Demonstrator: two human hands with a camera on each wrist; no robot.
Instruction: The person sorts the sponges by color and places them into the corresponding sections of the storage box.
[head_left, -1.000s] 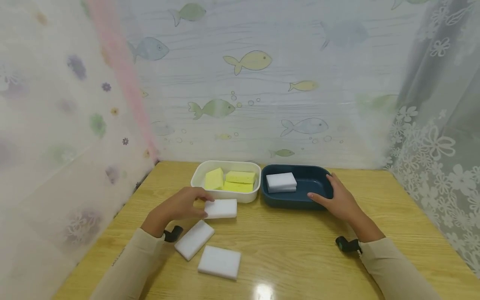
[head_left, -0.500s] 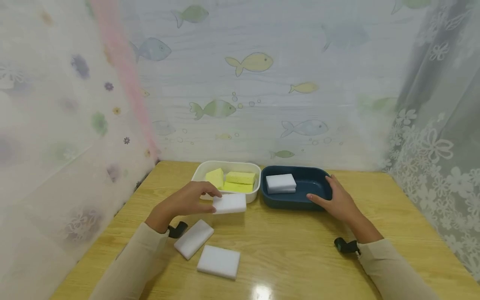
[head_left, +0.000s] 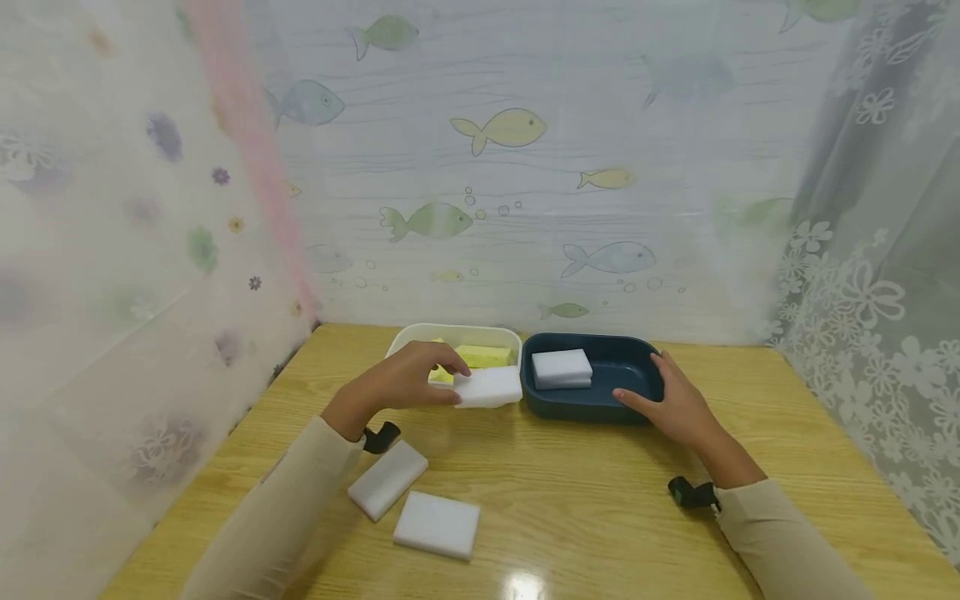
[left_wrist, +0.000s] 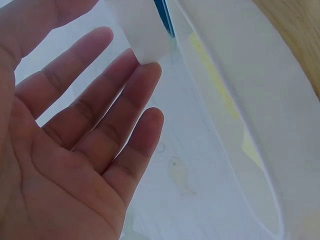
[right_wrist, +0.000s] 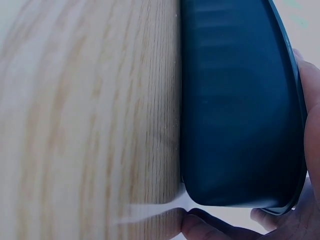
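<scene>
My left hand (head_left: 405,377) pinches a white sponge block (head_left: 489,387) between thumb and fingers, raised above the front rim of the white container (head_left: 498,332). In the left wrist view the sponge (left_wrist: 142,32) meets my fingertips, and the lower fingers are spread apart. My right hand (head_left: 684,407) grips the right end of the dark blue container (head_left: 577,408), thumb over the front rim and fingers at the far side. Two white sponges (head_left: 562,368), one on top of the other, lie in its left part. Yellow sponges (head_left: 483,357) sit in the white container, partly behind my left hand.
Two more white sponges, one slanted (head_left: 388,481) and one flatter (head_left: 437,525), lie on the wooden table (head_left: 585,500) near my left forearm. Both containers stand side by side at the back. Patterned curtains (head_left: 487,192) enclose the table's back and sides.
My left hand has lifted the white sponge and carried it right and away from me, from in front of the white container to over its front rim. My right hand has stayed put.
</scene>
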